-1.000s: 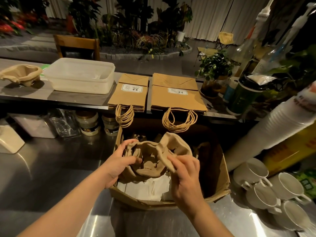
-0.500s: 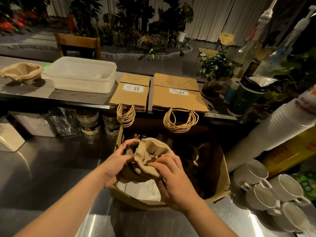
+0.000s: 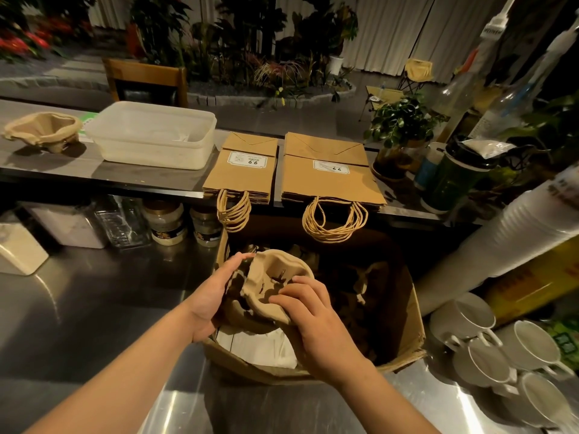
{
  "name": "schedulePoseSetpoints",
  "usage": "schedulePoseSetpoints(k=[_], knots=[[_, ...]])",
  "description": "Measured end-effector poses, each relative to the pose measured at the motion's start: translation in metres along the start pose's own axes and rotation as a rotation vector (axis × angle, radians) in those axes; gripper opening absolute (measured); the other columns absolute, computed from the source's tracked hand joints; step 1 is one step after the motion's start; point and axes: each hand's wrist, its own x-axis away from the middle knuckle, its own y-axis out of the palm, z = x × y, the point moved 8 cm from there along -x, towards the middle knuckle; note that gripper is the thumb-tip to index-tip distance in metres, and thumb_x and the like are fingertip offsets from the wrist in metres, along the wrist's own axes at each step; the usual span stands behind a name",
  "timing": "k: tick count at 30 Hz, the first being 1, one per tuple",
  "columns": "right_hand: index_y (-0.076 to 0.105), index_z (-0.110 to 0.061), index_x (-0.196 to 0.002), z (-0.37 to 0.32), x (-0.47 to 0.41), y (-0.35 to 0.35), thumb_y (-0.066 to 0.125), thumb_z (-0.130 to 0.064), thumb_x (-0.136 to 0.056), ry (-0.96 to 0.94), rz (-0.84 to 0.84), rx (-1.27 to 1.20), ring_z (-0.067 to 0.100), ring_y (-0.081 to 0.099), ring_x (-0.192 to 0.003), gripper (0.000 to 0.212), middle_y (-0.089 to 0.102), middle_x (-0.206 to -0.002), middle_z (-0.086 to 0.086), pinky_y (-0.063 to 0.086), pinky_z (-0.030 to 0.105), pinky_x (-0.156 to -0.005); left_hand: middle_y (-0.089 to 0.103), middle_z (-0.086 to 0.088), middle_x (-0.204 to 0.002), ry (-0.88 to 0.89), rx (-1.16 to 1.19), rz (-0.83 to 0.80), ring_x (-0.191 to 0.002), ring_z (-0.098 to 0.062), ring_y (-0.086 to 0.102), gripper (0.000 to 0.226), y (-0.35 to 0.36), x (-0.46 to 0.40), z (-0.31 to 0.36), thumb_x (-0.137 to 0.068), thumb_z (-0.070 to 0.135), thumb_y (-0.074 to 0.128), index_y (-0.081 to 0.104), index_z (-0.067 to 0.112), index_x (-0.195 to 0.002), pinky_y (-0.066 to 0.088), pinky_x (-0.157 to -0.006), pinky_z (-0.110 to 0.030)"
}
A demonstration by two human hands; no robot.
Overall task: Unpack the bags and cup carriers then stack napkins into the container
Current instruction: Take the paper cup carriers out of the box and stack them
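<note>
Inside the open cardboard box (image 3: 413, 311) lies a stack of brown pulp cup carriers (image 3: 272, 277). My left hand (image 3: 213, 296) holds the stack's left side, fingers reaching over its rim. My right hand (image 3: 310, 317) grips the top carrier's near right edge. White napkins (image 3: 260, 346) lie beneath the carriers at the box's near left. Two piles of flat brown paper bags (image 3: 244, 173) (image 3: 329, 177) rest on the raised shelf behind the box. Left of them stands the translucent plastic container (image 3: 153, 136), and another cup carrier (image 3: 44, 130) sits at the shelf's far left.
Jars (image 3: 166, 223) and clear tubs (image 3: 125, 223) line up under the shelf. White cups (image 3: 488, 346) sit at the right beside a long stack of plastic cups (image 3: 507, 239). Bottles, a green cup (image 3: 451, 183) and a potted plant (image 3: 398, 126) crowd the right shelf end.
The carriers have been folded together into a tighter bundle. My right hand moved left and up onto the top carrier; my left hand stays on the left side.
</note>
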Motion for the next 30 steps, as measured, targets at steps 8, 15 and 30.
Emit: schedulePoseSetpoints(k=[8,15,30], knots=[[0.048,-0.035,-0.140,-0.003,-0.006,0.008,0.050,-0.044,-0.102,0.025,-0.156,-0.059,0.012,0.019,-0.150,0.040,0.042,-0.148,-0.014,0.030,0.043,-0.122,0.069,-0.017,-0.128,-0.003,0.046,-0.091,-0.121,-0.044,0.063,0.066,-0.004,-0.004,-0.008,-0.076,0.082,0.061,0.065,0.042,-0.129,0.044,-0.104,-0.071],[0.046,-0.039,-0.144,-0.007,-0.010,0.014,0.048,-0.054,-0.099,0.075,-0.270,-0.119,0.001,0.010,-0.150,0.047,0.036,-0.151,-0.021,0.016,0.032,-0.125,0.070,-0.017,-0.125,0.052,0.035,-0.092,-0.115,-0.046,0.066,0.079,-0.009,-0.010,-0.007,-0.054,0.048,0.092,0.062,0.048,-0.127,0.045,-0.100,-0.073],[0.034,-0.032,-0.153,0.124,0.008,0.040,0.076,-0.044,-0.087,1.158,0.076,-0.534,0.029,0.041,-0.137,0.079,0.030,-0.154,0.008,0.048,0.041,-0.107,0.071,-0.013,-0.126,0.118,0.198,-0.015,-0.120,-0.041,0.064,0.052,-0.017,-0.012,-0.005,-0.075,0.029,0.067,0.064,0.042,-0.125,0.045,-0.106,-0.066]])
